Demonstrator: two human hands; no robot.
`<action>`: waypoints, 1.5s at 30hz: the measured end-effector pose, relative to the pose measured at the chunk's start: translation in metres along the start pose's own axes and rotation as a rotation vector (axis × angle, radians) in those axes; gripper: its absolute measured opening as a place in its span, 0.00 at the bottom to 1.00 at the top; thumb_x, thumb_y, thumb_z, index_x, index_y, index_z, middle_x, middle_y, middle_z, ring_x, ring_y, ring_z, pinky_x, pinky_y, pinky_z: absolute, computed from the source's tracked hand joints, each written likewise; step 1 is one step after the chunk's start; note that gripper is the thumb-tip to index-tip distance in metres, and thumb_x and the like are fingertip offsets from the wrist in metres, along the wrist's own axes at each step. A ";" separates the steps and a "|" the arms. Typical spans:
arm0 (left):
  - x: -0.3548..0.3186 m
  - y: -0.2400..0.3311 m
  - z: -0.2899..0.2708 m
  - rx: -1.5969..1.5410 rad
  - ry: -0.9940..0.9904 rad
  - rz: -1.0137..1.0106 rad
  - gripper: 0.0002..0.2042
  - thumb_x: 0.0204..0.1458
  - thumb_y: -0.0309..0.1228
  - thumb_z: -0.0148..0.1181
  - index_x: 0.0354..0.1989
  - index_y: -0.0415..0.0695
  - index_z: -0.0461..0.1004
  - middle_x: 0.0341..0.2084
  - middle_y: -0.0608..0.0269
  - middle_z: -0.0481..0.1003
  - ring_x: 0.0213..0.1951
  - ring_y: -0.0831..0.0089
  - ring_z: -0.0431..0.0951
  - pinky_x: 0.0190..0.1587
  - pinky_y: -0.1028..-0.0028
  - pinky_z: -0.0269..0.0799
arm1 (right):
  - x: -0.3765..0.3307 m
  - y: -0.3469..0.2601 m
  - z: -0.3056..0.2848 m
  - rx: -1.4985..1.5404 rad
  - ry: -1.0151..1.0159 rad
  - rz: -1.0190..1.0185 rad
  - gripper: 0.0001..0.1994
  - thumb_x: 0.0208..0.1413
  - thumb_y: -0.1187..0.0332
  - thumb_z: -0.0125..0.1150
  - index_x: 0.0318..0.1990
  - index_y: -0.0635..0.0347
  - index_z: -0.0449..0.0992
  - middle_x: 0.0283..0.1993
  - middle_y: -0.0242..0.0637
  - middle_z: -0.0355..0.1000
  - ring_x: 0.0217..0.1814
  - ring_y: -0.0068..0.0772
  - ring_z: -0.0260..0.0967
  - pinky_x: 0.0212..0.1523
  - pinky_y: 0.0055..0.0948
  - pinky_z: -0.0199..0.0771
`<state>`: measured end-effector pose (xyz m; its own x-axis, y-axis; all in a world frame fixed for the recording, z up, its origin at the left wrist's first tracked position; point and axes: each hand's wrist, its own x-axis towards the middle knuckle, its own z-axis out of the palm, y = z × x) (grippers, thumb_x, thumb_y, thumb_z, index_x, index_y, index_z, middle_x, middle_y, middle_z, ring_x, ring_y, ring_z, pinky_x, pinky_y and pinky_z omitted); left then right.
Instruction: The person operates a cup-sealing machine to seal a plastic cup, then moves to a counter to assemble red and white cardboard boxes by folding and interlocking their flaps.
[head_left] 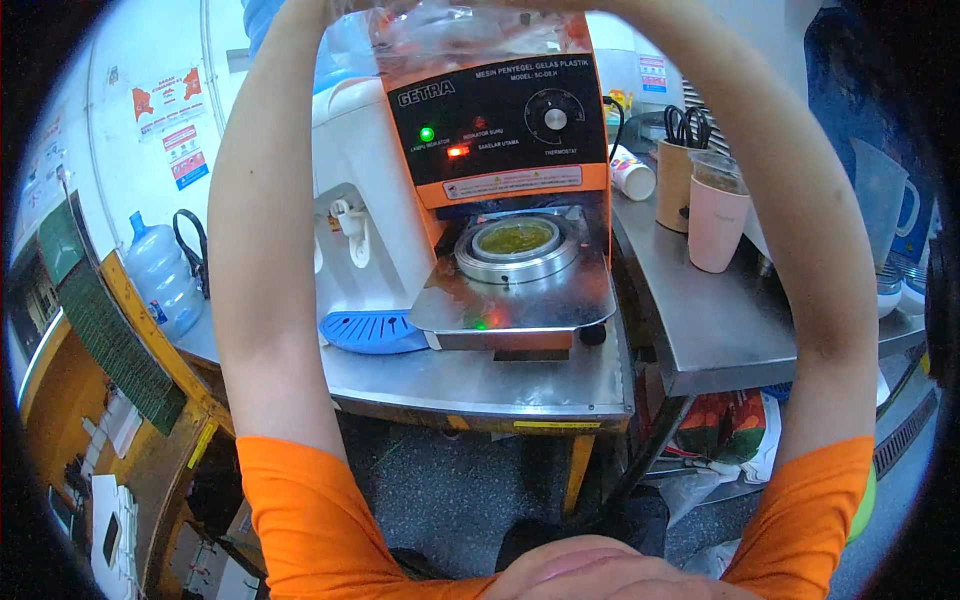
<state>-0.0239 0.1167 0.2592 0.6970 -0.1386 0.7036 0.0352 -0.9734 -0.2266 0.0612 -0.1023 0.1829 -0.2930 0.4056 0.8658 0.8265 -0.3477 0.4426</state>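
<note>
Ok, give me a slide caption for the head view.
Upstretched forearms frame an orange-and-black sealing machine, green contents showing inside its metal ring.

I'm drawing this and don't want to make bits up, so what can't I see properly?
In the head view:
Hands: almost all cut off by the top edge, so their grip is unclear.
Green stuff: the metal ring hides everything below its top.
Red bag: the right table covers its upper part.
Dark things at far left: too small and dim.
</note>
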 end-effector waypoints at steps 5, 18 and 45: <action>-0.033 0.032 -0.004 -0.310 -0.045 -0.104 0.33 0.55 0.39 0.70 0.67 0.43 0.67 0.55 0.54 0.77 0.56 0.66 0.75 0.58 0.67 0.72 | -0.001 0.019 0.034 0.203 0.106 -0.015 0.31 0.50 0.65 0.70 0.59 0.70 0.67 0.58 0.63 0.69 0.61 0.61 0.69 0.63 0.46 0.71; -0.038 0.060 0.019 -0.087 -0.001 -0.153 0.46 0.45 0.50 0.76 0.68 0.35 0.62 0.58 0.45 0.71 0.61 0.61 0.71 0.64 0.65 0.66 | -0.038 0.025 0.086 0.354 0.467 0.013 0.09 0.51 0.77 0.59 0.40 0.72 0.75 0.43 0.61 0.74 0.48 0.64 0.73 0.51 0.49 0.75; -0.061 0.108 0.005 -0.335 0.211 -0.582 0.40 0.28 0.27 0.78 0.60 0.49 0.75 0.61 0.52 0.58 0.62 0.49 0.63 0.64 0.55 0.66 | 0.029 0.088 -0.027 0.850 -0.251 0.568 0.30 0.46 0.72 0.67 0.60 0.62 0.68 0.61 0.50 0.65 0.63 0.56 0.61 0.64 0.49 0.61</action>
<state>-0.0588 0.0214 0.1882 0.4767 0.4225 0.7708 0.1139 -0.8992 0.4224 0.1129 -0.1442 0.2530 0.2705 0.5661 0.7787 0.9050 0.1263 -0.4062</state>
